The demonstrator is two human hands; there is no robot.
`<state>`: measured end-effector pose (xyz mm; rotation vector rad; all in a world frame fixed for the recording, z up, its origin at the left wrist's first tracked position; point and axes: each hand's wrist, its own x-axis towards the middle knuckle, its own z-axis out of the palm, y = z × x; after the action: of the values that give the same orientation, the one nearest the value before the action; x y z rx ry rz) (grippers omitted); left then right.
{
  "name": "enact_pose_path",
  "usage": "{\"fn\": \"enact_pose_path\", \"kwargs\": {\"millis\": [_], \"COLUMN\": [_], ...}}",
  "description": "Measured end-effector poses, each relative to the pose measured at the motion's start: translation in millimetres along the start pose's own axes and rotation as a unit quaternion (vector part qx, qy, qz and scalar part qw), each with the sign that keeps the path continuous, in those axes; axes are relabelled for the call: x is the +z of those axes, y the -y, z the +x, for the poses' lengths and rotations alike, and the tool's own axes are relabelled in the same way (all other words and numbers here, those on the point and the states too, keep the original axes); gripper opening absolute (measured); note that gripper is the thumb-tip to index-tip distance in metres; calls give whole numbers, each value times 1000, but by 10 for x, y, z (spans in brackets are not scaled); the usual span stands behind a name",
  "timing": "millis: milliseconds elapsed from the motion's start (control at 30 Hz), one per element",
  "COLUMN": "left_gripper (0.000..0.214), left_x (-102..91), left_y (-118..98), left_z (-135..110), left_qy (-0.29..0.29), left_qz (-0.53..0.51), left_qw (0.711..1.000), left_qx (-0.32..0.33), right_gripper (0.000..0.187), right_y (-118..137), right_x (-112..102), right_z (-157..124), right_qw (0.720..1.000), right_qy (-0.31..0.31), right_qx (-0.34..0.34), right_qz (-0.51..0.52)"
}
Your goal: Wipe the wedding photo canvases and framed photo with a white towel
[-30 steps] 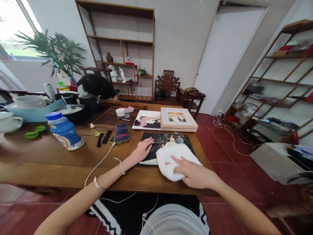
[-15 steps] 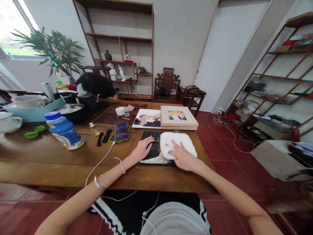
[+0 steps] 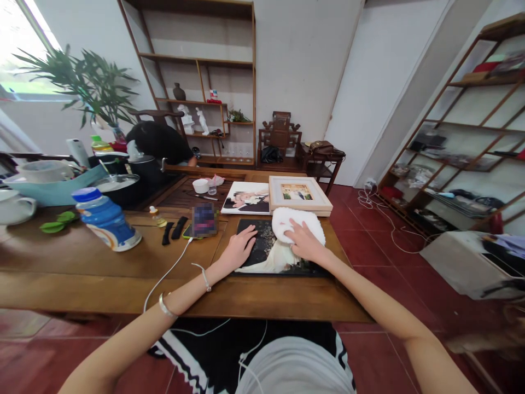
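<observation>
A dark photo panel with a pale, gown-like shape lies flat near the table's front edge. My left hand rests on its left side, fingers stretched out and holding nothing. On the panel's upper right is a fluffy white cloth, its far edge up against the framed picture. My right hand presses on the cloth from above with its fingers spread. Part of the panel is hidden under the cloth and my right hand.
Behind the panel are a framed picture and a white photo board. To the left lie a phone on a white cable, black strips, a dropper bottle and a blue-white bottle. A person's dark-haired head is bent across the table.
My right hand has slid the white cloth away from me across the panel, uncovering more of its lower right part. My left hand has stayed nearly still.
</observation>
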<state>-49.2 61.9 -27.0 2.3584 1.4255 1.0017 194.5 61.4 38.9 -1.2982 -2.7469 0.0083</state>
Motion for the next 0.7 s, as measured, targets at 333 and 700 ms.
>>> {"fn": "enact_pose_path", "kwargs": {"millis": [333, 700], "left_gripper": [41, 40], "left_x": [37, 100], "left_y": [69, 142], "left_z": [29, 21], "left_qy": [-1, -2], "left_qz": [-9, 7], "left_qw": [999, 1000], "left_qx": [-51, -30], "right_gripper": [47, 48], "right_y": [723, 135], "right_x": [-75, 32], "right_z": [-563, 140], "right_qw": [988, 999], "right_qy": [57, 5], "right_qx": [-137, -34], "right_qz": [50, 10]}}
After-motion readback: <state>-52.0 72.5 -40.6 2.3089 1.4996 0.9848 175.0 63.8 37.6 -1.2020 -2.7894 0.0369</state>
